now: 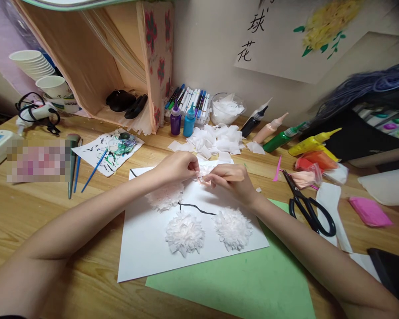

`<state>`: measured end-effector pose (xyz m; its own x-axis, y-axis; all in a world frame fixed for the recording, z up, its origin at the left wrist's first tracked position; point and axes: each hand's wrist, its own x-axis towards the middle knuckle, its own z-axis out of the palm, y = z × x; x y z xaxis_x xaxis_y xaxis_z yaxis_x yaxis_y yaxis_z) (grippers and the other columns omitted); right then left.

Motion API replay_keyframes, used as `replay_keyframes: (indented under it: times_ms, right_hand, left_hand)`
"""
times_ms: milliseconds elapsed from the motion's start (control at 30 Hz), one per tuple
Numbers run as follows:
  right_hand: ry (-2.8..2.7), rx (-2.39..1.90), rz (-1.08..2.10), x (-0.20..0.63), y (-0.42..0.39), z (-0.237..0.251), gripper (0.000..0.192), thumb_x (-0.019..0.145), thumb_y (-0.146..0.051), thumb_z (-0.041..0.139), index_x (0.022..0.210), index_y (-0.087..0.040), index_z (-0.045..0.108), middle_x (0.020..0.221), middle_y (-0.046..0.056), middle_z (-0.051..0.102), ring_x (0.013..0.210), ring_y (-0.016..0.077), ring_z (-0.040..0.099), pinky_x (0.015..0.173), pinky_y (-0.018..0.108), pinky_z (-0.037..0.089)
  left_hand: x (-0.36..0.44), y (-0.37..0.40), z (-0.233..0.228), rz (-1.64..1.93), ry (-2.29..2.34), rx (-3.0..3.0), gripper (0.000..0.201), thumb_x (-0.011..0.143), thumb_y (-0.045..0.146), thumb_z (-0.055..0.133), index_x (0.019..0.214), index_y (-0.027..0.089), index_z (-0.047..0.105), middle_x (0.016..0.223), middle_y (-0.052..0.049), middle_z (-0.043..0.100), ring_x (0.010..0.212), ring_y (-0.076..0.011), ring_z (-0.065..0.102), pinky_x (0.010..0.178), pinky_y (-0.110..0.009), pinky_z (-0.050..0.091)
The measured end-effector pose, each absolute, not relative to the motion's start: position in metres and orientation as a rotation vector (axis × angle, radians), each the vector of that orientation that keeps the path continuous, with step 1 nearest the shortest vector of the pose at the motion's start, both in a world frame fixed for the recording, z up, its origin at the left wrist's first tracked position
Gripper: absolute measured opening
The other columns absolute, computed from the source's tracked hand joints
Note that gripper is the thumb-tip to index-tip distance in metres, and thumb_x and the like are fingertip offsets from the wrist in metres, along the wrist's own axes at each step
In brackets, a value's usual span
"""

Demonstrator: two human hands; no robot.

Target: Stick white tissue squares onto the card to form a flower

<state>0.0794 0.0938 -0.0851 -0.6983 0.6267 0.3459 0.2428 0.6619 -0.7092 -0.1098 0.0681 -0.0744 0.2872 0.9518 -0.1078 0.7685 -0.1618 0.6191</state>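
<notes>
Tissue piece (pixel 202 176) at frame centre, pinched between left hand (pixel 177 166) and right hand (pixel 232 179) — both clamped on it, above white sheet (pixel 142 248) bearing three tissue flowers (pixel 185 232); scissors (pixel 307 206) at right on worktop (pixel 26 208).
</notes>
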Motion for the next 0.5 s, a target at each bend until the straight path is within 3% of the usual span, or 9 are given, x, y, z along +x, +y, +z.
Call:
replay_keyframes:
  times_ms: [200, 367, 500]
  right_hand:
    - [-2.083, -0.98, 1.04, 0.066, 0.095, -0.081, 0.047, 0.085, -0.043, 0.053, 0.047, -0.016, 0.059, 0.039, -0.001, 0.055, 0.047, 0.0102, 0.054, 0.056, 0.023, 0.041]
    - [-2.444, -0.71, 0.932, 0.073, 0.098, -0.07, 0.047, 0.092, -0.042, 0.039, 0.059, -0.017, 0.06, 0.049, -0.002, 0.058, 0.05, 0.0087, 0.054, 0.055, 0.021, 0.038]
    - [-2.432, -0.58, 0.88, 0.08, 0.097, -0.067, 0.046, 0.095, -0.04, 0.032, 0.062, -0.017, 0.056, 0.052, -0.001, 0.057, 0.05, 0.0072, 0.052, 0.053, 0.02, 0.036]
  left_hand:
    - [-0.105, 0.065, -0.066, 0.367, 1.595, 1.989, 0.013, 0.071, 0.023, 0.056, 0.07, 0.014, 0.064, 0.068, -0.002, 0.063, 0.062, -0.0122, 0.051, 0.054, -0.022, 0.032]
    - [-0.104, 0.065, -0.068, 0.35, 1.621, 2.017, 0.014, 0.071, 0.025, 0.055, 0.071, 0.014, 0.065, 0.069, -0.003, 0.063, 0.062, -0.0124, 0.05, 0.053, -0.023, 0.03]
    - [-0.104, 0.066, -0.07, 0.357, 1.625, 2.017, 0.014, 0.071, 0.024, 0.054, 0.071, 0.015, 0.065, 0.07, -0.003, 0.064, 0.062, -0.0128, 0.051, 0.053, -0.023, 0.03]
